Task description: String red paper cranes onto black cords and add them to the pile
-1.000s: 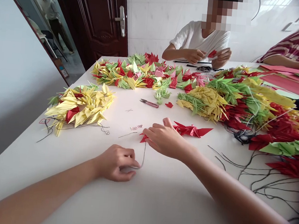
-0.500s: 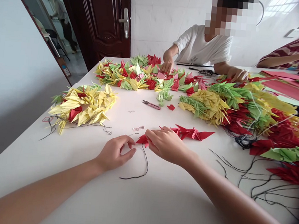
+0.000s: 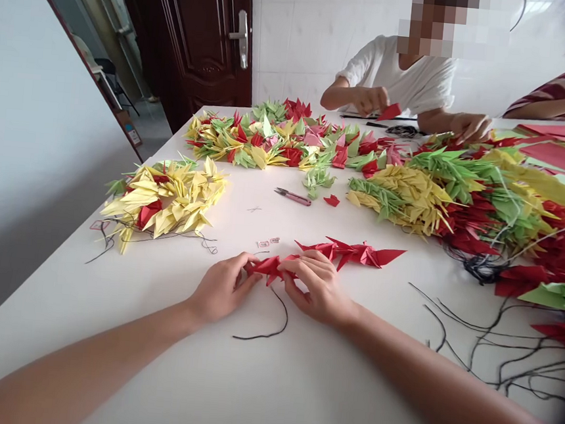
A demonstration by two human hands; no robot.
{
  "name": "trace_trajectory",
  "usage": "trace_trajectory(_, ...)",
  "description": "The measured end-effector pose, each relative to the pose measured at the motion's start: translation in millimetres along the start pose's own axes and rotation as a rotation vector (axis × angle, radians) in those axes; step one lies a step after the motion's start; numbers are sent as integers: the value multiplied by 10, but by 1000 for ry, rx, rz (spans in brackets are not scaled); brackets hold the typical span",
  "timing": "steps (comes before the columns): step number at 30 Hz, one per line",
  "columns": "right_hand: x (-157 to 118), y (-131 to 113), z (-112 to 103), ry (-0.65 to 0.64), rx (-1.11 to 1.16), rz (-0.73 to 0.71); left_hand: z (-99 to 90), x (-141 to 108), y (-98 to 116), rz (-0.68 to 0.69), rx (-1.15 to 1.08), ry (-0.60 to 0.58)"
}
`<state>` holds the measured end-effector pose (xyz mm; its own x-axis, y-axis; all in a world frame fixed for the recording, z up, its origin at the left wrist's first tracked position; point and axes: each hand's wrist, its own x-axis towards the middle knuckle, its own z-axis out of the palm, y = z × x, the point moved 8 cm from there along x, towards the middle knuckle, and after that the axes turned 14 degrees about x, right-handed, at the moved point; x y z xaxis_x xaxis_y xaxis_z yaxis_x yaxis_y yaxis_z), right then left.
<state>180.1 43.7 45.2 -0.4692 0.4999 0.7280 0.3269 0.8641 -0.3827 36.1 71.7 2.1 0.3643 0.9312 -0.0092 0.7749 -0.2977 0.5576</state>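
Observation:
Between my two hands is a red paper crane (image 3: 270,267), low over the white table. My left hand (image 3: 221,282) pinches its left end between thumb and fingers. The fingers of my right hand (image 3: 318,284) close on its right side and partly cover it. From beneath it a black cord (image 3: 277,330) curves down onto the table. Just beyond my right hand lies a row of more red paper cranes (image 3: 360,253), seemingly strung together. Two small printed tags (image 3: 263,244) rest above my left fingertips.
Thread snips (image 3: 292,196) lie mid-table beside a small red paper piece (image 3: 331,200). A yellow crane bundle (image 3: 175,196) sits left; heaped garlands (image 3: 408,190) and loose black cords (image 3: 473,347) fill the right. Across the table, a person's hand (image 3: 371,101) holds a red folded paper.
My left hand has closed on the red crane's left end. My right hand has shifted its grip beside it. The person opposite has lifted a red folded paper off the table.

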Motion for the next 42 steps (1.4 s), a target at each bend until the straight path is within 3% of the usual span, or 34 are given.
trace_trajectory(11,2,-35,-61,23,-81,-7,-9,-2,46,37,-246,-71)
trace_trajectory(24,2,-38,-97,71,-172,-7,42,3,72,94,-144,-76)
trace_trajectory(31,5,46,-143,145,-285,112,15,25,20,44,-218,-44)
trace_trajectory(42,-17,142,-134,125,-388,218,0,26,-12,-15,-246,-47)
